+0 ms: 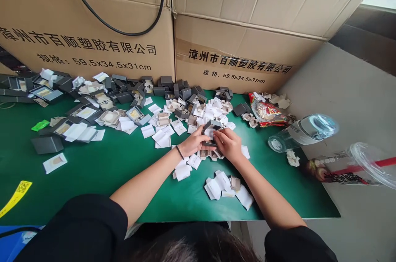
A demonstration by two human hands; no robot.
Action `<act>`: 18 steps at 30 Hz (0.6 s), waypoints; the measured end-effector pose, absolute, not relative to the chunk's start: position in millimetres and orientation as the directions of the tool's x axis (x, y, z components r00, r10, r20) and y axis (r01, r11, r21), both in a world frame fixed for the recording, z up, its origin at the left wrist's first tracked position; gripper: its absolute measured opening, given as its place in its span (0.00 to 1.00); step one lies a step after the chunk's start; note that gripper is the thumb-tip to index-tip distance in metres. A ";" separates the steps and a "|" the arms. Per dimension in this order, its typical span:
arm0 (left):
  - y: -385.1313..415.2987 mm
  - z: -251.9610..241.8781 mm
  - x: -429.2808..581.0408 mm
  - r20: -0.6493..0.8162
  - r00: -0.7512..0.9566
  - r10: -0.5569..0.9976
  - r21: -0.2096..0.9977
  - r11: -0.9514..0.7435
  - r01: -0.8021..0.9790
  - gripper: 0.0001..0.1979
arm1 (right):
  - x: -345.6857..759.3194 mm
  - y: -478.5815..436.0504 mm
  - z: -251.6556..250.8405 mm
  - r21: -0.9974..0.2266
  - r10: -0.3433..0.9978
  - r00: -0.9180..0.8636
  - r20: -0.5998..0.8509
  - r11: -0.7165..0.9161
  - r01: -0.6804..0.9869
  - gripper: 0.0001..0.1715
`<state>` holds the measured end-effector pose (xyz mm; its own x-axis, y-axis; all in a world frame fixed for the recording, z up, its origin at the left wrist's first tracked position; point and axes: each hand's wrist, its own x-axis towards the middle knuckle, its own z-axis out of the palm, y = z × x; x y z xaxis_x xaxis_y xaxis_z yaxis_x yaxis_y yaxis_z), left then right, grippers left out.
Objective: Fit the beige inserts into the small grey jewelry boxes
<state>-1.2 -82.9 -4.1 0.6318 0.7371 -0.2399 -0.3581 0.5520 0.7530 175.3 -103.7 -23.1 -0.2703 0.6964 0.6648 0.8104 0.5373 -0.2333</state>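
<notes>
Dark box point(212, 125) sits between hands point(195, 141), well inside table edge point(173, 216).

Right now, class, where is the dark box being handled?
In the head view, just right of centre, the dark box sits in the left hand, beside the right hand.

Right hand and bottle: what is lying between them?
In the head view, a white paper beside the right hand, then bare green table up to the bottle.

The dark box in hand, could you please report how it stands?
Left hand holds dark box, open. Right hand at its opening. White card pieces scattered close around.
</notes>
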 end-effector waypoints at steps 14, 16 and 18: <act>-85.3 1.4 -4.7 -0.263 0.630 0.731 0.792 0.536 -0.292 0.25 | 167.2 -99.1 -22.3 -0.168 0.754 -0.293 0.589 0.469 0.867 0.16; -85.2 1.2 -4.9 -0.257 0.637 0.727 0.796 0.533 -0.288 0.27 | 166.8 -99.5 -22.4 -0.173 0.772 -0.295 0.563 0.459 0.872 0.16; -85.4 1.9 -5.1 -0.257 0.643 0.721 0.792 0.539 -0.287 0.28 | 166.5 -100.1 -22.5 -0.191 0.790 -0.287 0.542 0.448 0.873 0.16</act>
